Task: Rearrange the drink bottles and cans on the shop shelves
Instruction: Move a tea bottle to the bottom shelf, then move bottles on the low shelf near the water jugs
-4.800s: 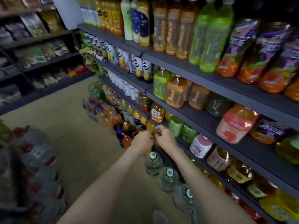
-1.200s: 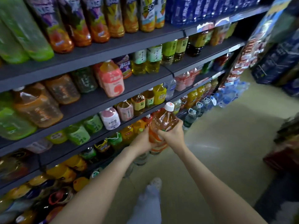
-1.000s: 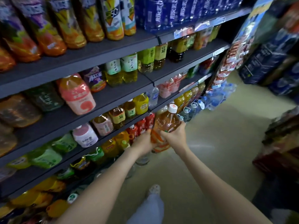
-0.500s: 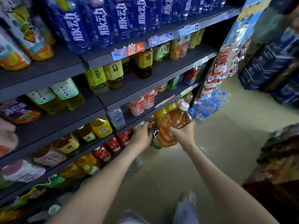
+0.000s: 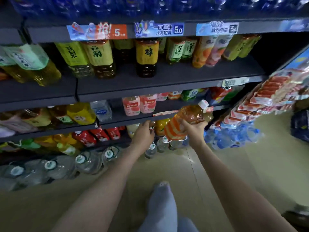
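My right hand (image 5: 194, 130) grips a large amber tea bottle (image 5: 185, 121) with an orange striped label and a white cap, tilted with its cap up and to the right. It hangs in front of the third shelf (image 5: 117, 120). My left hand (image 5: 143, 133) is off the bottle, its fingers lying loosely at the edge of that shelf, in front of small bottles on the level below; it holds nothing that I can see.
Dark shelves hold yellow-labelled tea bottles (image 5: 100, 59), pink drinks (image 5: 138, 104), red-labelled bottles (image 5: 98, 134) and blue bottles on top. Large water jugs (image 5: 87, 161) stand on the floor below. A hanging snack rack (image 5: 267, 101) and wrapped water packs (image 5: 230, 136) sit at right.
I have walked right along the shelves with the tea bottle. Both hands gripped it a second ago; the left hand has since let go and moved to the shelf edge.
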A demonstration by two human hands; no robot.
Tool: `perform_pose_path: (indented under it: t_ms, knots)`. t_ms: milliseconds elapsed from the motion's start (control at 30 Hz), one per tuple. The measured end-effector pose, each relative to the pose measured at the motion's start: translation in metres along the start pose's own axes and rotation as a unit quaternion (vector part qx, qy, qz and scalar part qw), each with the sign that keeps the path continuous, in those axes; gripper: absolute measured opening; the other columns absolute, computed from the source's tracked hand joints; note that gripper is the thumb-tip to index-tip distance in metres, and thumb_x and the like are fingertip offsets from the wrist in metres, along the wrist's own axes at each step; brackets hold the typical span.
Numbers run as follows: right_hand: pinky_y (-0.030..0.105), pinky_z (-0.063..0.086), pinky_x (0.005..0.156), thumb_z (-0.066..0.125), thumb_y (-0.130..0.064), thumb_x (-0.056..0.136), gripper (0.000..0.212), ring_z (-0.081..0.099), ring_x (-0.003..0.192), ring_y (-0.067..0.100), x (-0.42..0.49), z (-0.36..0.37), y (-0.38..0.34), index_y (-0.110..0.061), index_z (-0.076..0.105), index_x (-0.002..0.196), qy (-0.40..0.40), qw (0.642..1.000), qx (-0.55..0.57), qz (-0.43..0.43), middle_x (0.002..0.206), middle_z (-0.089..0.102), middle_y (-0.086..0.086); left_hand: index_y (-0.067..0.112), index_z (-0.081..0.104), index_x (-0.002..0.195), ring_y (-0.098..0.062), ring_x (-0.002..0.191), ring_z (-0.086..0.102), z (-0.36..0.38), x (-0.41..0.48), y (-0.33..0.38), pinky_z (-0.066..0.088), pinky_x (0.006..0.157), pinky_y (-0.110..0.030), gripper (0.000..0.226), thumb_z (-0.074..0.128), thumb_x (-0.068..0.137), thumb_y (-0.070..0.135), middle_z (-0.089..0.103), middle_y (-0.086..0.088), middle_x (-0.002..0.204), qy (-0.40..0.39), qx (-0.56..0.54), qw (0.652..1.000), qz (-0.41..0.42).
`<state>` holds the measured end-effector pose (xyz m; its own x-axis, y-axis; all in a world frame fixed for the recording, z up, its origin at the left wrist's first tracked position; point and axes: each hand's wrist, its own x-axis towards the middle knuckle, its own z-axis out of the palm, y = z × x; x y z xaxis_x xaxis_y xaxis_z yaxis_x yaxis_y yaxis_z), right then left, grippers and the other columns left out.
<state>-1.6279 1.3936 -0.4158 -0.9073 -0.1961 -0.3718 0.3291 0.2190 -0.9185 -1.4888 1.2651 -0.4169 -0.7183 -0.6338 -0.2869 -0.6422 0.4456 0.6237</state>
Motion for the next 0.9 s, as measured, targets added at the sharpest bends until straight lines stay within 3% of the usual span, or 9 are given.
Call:
perform_pose_path:
  t_ms: [133,200,300,400,467,600,733,800,900]
  knots:
    - [0.032,0.051,0.092,0.088,-0.025,0.062,0.091,0.059,0.105,0.014,0.063,0.003,0.01,-0.012,0.024,0.125,-0.001,0.999,0.031,0.008,0.118,0.055,0.005,0.013,0.035,0.141,-0.031,0.118,0.05,0.03,0.046,0.018,0.044,0.09,-0.037,0.049,0.049,0.095,0.019,0.045,-0.012,0.137,0.047,-0.011,0.999,-0.009]
    - [0.025,0.047,0.086,0.086,-0.02,0.068,0.082,0.056,0.097,0.008,0.096,0.007,0.021,-0.011,0.025,0.121,0.008,0.998,0.059,0.004,0.107,0.053,-0.002,0.014,0.035,0.142,-0.029,0.116,0.052,0.051,0.07,0.023,0.045,0.087,-0.037,0.049,0.05,0.095,0.018,0.043,-0.01,0.139,0.082,-0.007,0.997,-0.006]
    - [0.016,0.047,0.077,0.085,-0.013,0.068,0.08,0.055,0.084,-0.005,0.141,0.017,0.042,-0.009,0.027,0.122,0.021,0.994,0.112,-0.008,0.099,0.052,-0.008,0.01,0.046,0.133,-0.028,0.111,0.056,0.086,0.098,0.02,0.047,0.086,-0.035,0.042,0.053,0.092,0.01,0.053,-0.009,0.128,0.197,-0.026,0.979,0.035]
    - [0.023,0.05,0.09,0.09,-0.022,0.06,0.09,0.059,0.102,0.005,0.181,0.029,0.066,-0.012,0.029,0.125,0.019,0.987,0.158,-0.035,0.117,0.054,0.0,0.005,0.054,0.125,-0.029,0.106,0.058,0.117,0.127,0.003,0.05,0.083,-0.035,0.037,0.057,0.088,0.005,0.059,-0.013,0.117,0.319,-0.025,0.946,0.052]
    - [0.014,0.048,0.087,0.09,-0.022,0.06,0.092,0.057,0.108,0.008,0.2,0.037,0.077,-0.012,0.029,0.128,0.013,0.984,0.168,-0.059,0.123,0.051,0.003,0.008,0.051,0.13,-0.027,0.111,0.056,0.133,0.142,-0.015,0.049,0.087,-0.034,0.042,0.057,0.088,0.007,0.054,-0.012,0.123,0.359,-0.029,0.932,0.034]
    - [0.007,0.047,0.075,0.087,-0.014,0.064,0.09,0.057,0.103,0.004,0.227,0.056,0.091,-0.009,0.026,0.13,0.006,0.977,0.175,-0.119,0.121,0.048,0.003,0.016,0.042,0.139,-0.028,0.127,0.046,0.154,0.165,-0.045,0.05,0.093,-0.034,0.051,0.055,0.09,0.011,0.042,-0.011,0.14,0.389,-0.034,0.921,0.017]
    - [0.007,0.046,0.076,0.087,-0.01,0.064,0.087,0.054,0.095,-0.011,0.244,0.076,0.094,-0.012,0.027,0.126,-0.002,0.974,0.161,-0.161,0.113,0.045,-0.006,0.013,0.039,0.141,-0.029,0.127,0.046,0.157,0.183,-0.05,0.045,0.096,-0.034,0.054,0.057,0.09,0.012,0.04,-0.013,0.14,0.415,-0.021,0.91,0.021]
    - [0.01,0.047,0.079,0.087,-0.01,0.061,0.084,0.056,0.09,-0.012,0.249,0.085,0.091,-0.015,0.029,0.122,0.0,0.972,0.143,-0.186,0.111,0.046,-0.004,0.012,0.037,0.142,-0.03,0.125,0.047,0.155,0.19,-0.047,0.045,0.093,-0.03,0.055,0.057,0.091,0.012,0.038,-0.015,0.142,0.407,-0.02,0.913,0.013]
    - [0.013,0.046,0.082,0.087,-0.011,0.057,0.083,0.054,0.088,-0.009,0.249,0.096,0.085,-0.018,0.032,0.117,-0.008,0.973,0.064,-0.221,0.108,0.045,-0.006,0.01,0.033,0.142,-0.034,0.119,0.051,0.156,0.198,-0.039,0.052,0.087,-0.038,0.058,0.057,0.09,0.012,0.034,-0.016,0.142,0.388,-0.038,0.921,-0.009]
